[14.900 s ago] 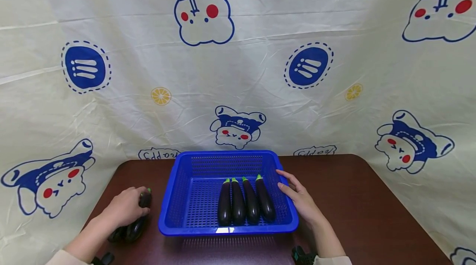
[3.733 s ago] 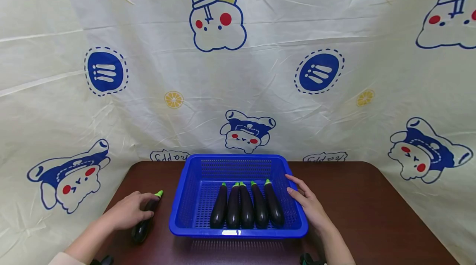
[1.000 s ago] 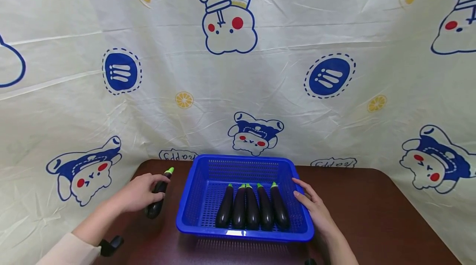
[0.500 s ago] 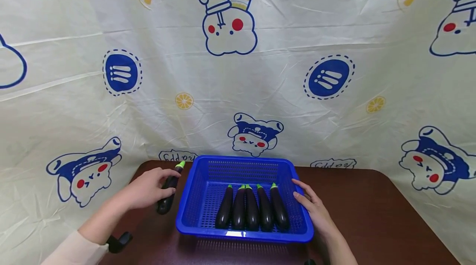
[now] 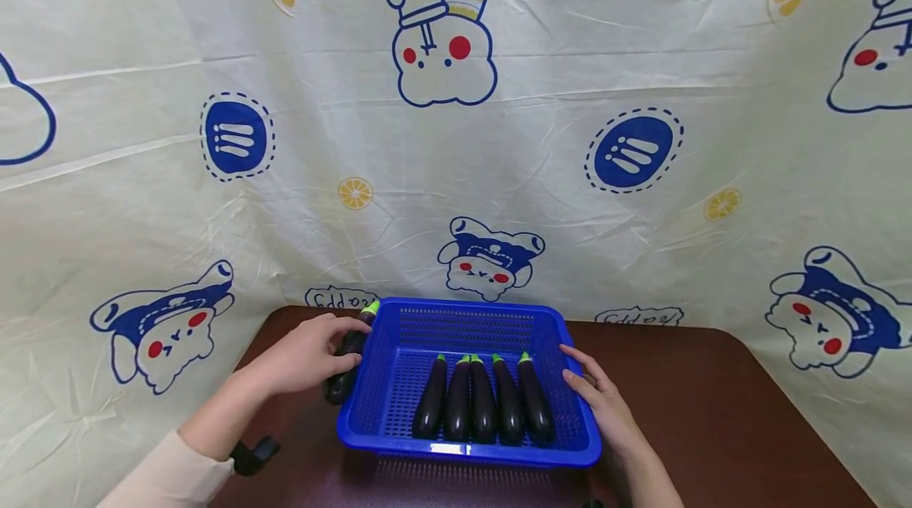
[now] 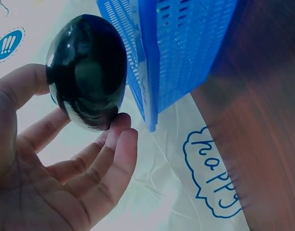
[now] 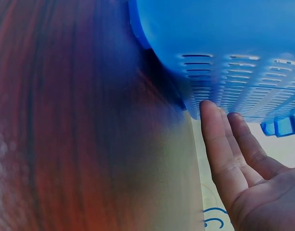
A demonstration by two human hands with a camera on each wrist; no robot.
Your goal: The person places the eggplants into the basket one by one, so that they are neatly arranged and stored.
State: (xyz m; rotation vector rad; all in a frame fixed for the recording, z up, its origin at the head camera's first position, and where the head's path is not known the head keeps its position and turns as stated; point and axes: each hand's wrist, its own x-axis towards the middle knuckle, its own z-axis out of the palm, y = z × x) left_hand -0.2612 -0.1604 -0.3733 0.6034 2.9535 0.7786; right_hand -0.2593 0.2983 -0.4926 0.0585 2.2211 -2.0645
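Note:
In the head view my left hand [image 5: 305,355] holds a dark purple eggplant [image 5: 349,356] with a green stem end, just outside the left rim of the blue plastic basket [image 5: 466,451]. The left wrist view shows the glossy rounded end of this eggplant [image 6: 87,72] between thumb and fingers, beside the basket's perforated wall [image 6: 186,53]. Several eggplants [image 5: 483,401] lie side by side in the basket, stems to the far side. My right hand [image 5: 604,397] rests at the basket's right rim; its nearly straight fingers [image 7: 217,139] touch the slotted outer wall in the right wrist view.
The basket stands on a dark brown table [image 5: 684,405]. Behind the table hangs a pale cloth [image 5: 513,199] with blue cartoon prints. A black wrist strap piece [image 5: 255,455] juts out below my left forearm.
Earlier my left hand was at eggplants on the table's left; one more has since joined those in the basket. Another, lifted, has moved right to the rim. The right hand stays at the basket.

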